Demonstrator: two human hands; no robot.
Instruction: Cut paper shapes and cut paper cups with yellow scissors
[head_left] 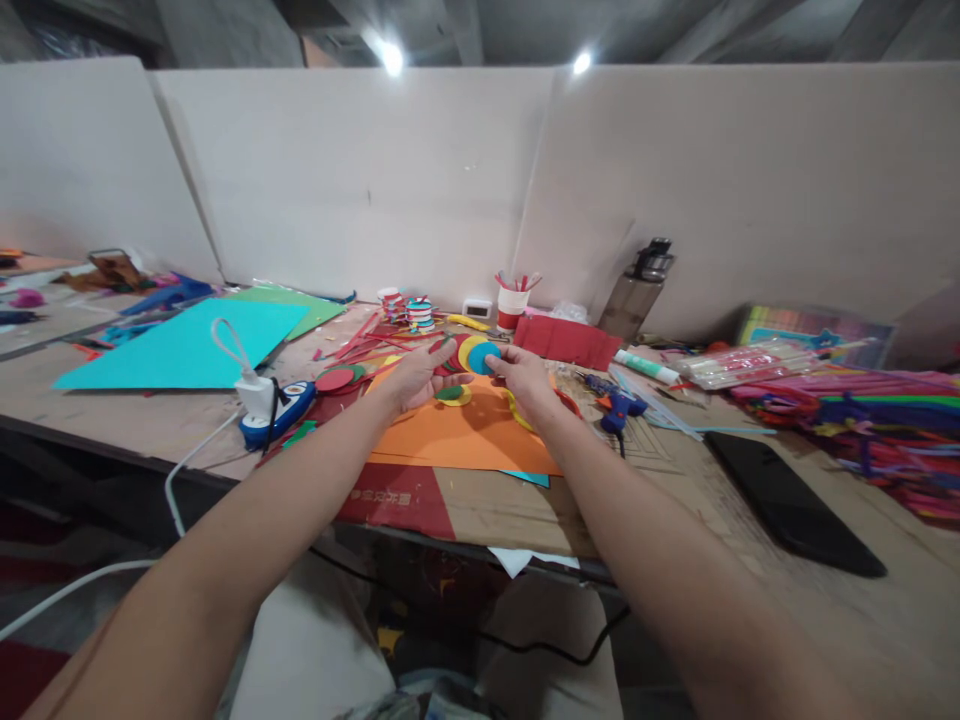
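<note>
My right hand (pixel 523 378) pinches a blue paper circle (pixel 484 358) by its right edge. Overlapping it on the left is a yellow paper circle (pixel 466 350), with red ones partly hidden behind. My left hand (pixel 421 378) is closed on the left side of this fanned group. Below the hands, orange sheets (pixel 457 440) lie on the table, with a green paper circle (pixel 451 393) on a yellow one. Red paper circles (pixel 334 379) lie left of my left forearm.
A glue gun (pixel 622 405), glue stick (pixel 646 367) and phone (pixel 791 500) lie to the right, near pipe cleaners (pixel 847 410). A power strip (pixel 277 412) and turquoise sheet (pixel 187 345) are on the left. Behind stand a paper cup (pixel 512 308) and a bottle (pixel 636 290).
</note>
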